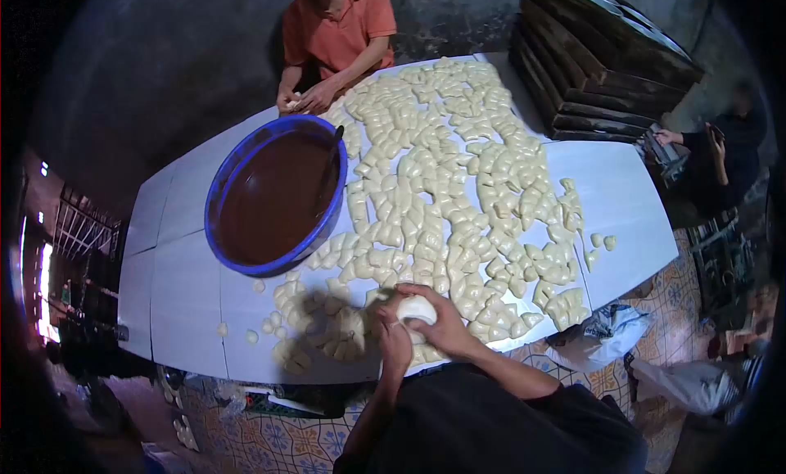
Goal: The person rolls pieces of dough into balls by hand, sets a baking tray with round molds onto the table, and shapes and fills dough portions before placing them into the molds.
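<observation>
Between my two hands, over the near edge of the white table (184, 310), is a piece of pale dough (417, 309). My left hand (394, 340) presses on its left side. My right hand (442, 327) curls round its right side. Many cut pale dough pieces (426, 179) cover the middle of the table, some just beyond and beside my hands. A blue basin (214, 220) of brown filling (274, 200) stands to the left, with a dark handle (332, 159) leaning on its rim.
Across the table a person in an orange shirt (340, 32) holds something pale. Dark wooden trays (606, 65) are stacked at the back right. Another person (729, 155) is at the far right. A white sack (602, 335) lies past the near right edge.
</observation>
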A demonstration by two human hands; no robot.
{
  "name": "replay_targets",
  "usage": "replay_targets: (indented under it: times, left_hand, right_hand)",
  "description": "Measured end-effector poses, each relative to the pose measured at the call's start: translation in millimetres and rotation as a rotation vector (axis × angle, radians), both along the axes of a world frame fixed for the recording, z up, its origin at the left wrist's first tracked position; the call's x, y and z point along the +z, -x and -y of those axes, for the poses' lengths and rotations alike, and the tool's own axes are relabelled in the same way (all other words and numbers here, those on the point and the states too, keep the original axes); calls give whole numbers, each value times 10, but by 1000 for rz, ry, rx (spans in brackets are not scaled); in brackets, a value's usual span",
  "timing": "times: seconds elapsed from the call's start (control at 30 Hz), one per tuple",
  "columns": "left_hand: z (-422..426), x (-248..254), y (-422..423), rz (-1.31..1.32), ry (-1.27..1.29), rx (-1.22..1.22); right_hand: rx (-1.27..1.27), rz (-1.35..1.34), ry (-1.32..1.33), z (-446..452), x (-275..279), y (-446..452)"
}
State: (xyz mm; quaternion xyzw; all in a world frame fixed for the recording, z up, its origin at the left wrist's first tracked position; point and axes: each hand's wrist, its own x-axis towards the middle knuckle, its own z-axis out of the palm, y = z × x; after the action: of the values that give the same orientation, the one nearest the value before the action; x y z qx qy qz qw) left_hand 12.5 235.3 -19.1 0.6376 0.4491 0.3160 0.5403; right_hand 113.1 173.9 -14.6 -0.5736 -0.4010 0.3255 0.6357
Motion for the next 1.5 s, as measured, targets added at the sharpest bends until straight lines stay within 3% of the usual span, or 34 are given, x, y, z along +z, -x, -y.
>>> replay_targets:
  times: [0.03,0.1,0.13,0.17,0.23,0.27,0.37,0.4,0.53,0.63,0.67,0.77,0.8,0.87,0.93,1.03,1.17,1.33,1.5]
  left_hand:
    - [36,21,-4,-97,-216,-187]
    - [-66,-40,-32,98,-104,-210]
    - [-5,19,-70,194,-128,-23]
    - [-8,-4,-49,206,-54,-49]
    - [-30,-69,6,235,93,-95]
    - [-22,26,-4,1,-139,-121]
    - [30,-94,-53,-144,-65,-210]
    - [137,-77,-85,-73,14,-149]
    - [114,69,-160,-14,-84,-170]
    - [159,67,-122,-134,-208,-233]
    - [212,100,-135,3,-103,-249]
    - [268,-43,-145,337,-20,-114]
    - [258,-37,-93,167,-81,-85]
    - [41,-235,13,264,-163,-171]
    - [-39,-316,-9,475,-47,-62]
    - [-82,-219,-13,293,-9,-65]
    - [59,-155,-37,283,-86,-204]
    - [256,211,-107,-72,-292,-372]
    - [203,133,-139,-31,-265,-359]
  right_hand:
    - [-57,35,34,-22,19,59]
    - [-188,-138,142,-67,-100,21]
    - [-292,-238,66,-79,-10,9]
    - [-345,-430,-64,-103,-90,-1]
    - [-442,-420,31,-69,7,-68]
    - [-426,-433,24,-64,-114,-63]
    - [-344,-101,-94,-68,-31,-20]
    - [-281,-172,-98,-79,-98,15]
    - [-193,-85,-100,-51,-16,-85]
    - [-58,-391,-49,34,48,-133]
    - [-120,-225,-103,12,41,-143]
    - [-197,-375,-53,35,114,-120]
    - [-240,-390,-97,24,139,-116]
    - [-227,-351,-13,57,66,-172]
    - [-265,-261,15,49,30,-201]
    - [-315,-276,67,53,-18,-213]
    - [-386,-173,59,47,-3,-187]
    - [-447,-165,60,40,3,-182]
    - [-484,-174,90,44,-23,-167]
